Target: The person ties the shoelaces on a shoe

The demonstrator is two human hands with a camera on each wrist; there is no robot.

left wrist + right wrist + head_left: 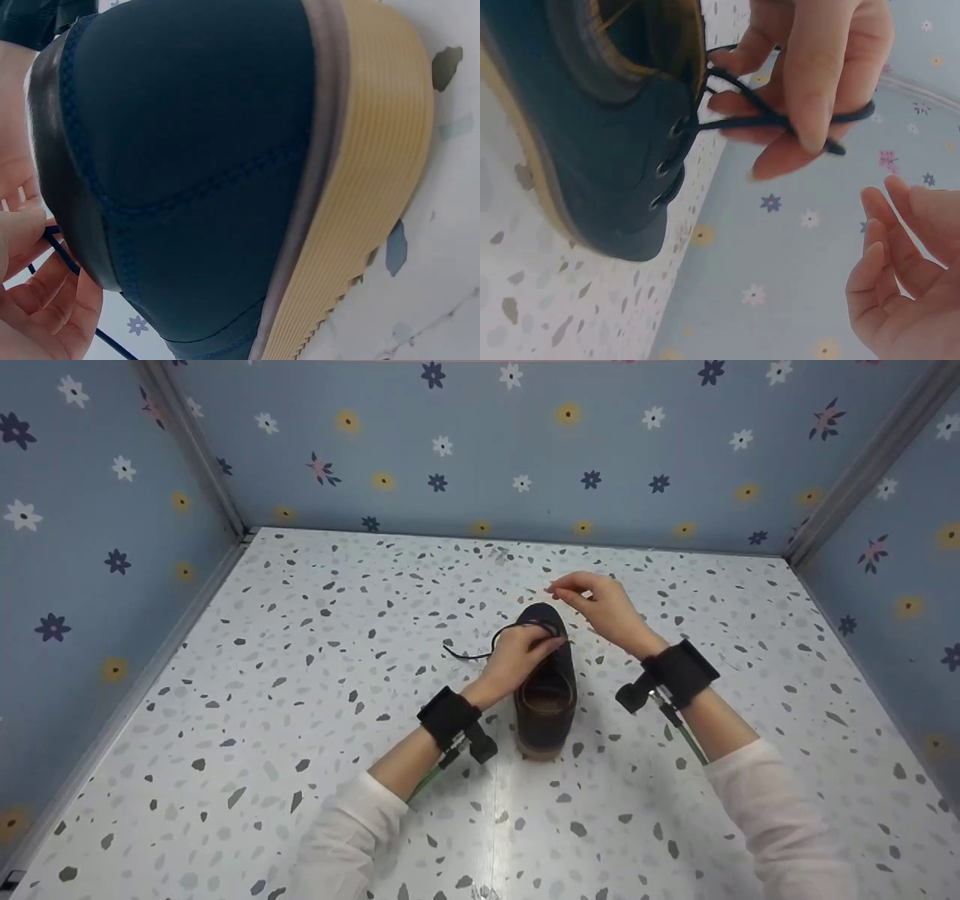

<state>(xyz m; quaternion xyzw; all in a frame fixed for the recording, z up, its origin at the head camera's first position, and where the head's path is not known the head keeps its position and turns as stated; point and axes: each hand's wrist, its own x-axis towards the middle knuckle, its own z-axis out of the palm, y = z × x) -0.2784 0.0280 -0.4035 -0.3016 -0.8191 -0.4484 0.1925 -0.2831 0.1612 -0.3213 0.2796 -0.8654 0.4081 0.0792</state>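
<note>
A dark blue lace-up shoe (pixel 546 731) with a tan ribbed sole (pixel 360 165) stands upright on the speckled surface, toe pointing away. Over its lacing, my left hand (pixel 514 660) pinches the dark shoelace (pixel 769 120) between thumb and fingers. The lace crosses itself in that grip, and a short tip sticks out past the thumb. One loose end trails to the left of the shoe. My right hand (pixel 606 607) hovers beyond the toe, to the right, fingers bent loosely. In the right wrist view, nothing shows between its thumb and fingertips.
White speckled tabletop (pixel 300 720) lies under the shoe. Blue flower-patterned panels (pixel 480 450) stand at the back and on both sides, joined by grey corner posts (pixel 199 450). Each wrist wears a black strap (pixel 681 671) with a small camera and green cable.
</note>
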